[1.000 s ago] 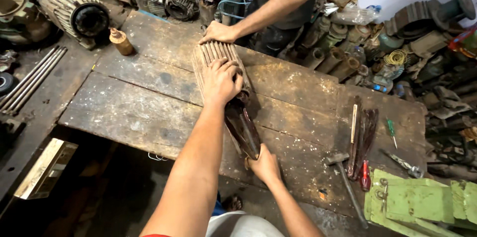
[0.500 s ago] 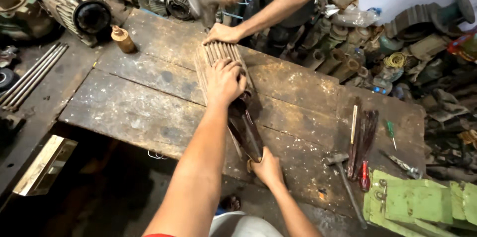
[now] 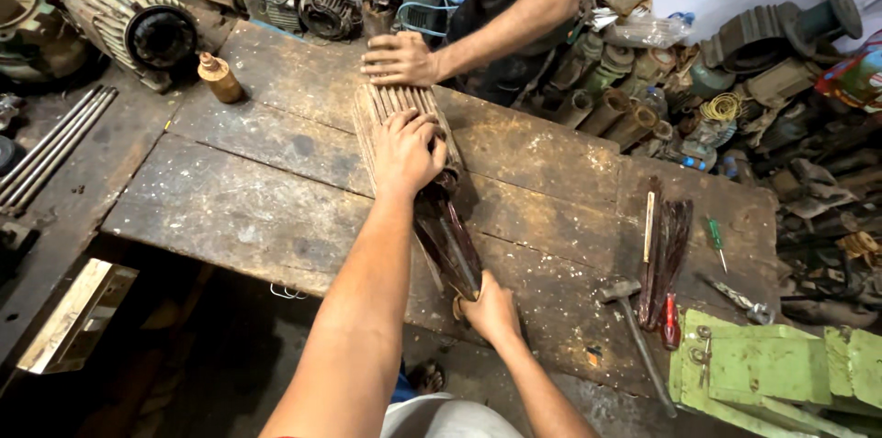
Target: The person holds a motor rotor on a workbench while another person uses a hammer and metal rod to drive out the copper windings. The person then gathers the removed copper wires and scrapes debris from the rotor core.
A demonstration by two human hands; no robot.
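Ribbed motor core [image 3: 397,107] lies mid-desk [image 3: 230,208], its dark winding bundle [image 3: 447,241] trailing toward the near edge. Left hand [image 3: 407,151] presses spread on the core; right hand [image 3: 490,309] pinches the bundle's near end. Another person's hand [image 3: 397,59] rests flat on the far end.

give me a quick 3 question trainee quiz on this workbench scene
1. True or false: the left hand rests on top of the ribbed cylindrical metal core lying on the worn wooden bench.
2. Where is the right hand? A) on the hammer B) at the near end of the dark reddish wire bundle C) on the green metal block
3. Fill in: a co-worker's hand presses on the core's ___ end.

Key
1. True.
2. B; the metal-headed hammer and green metal block lie untouched to the right.
3. Far.
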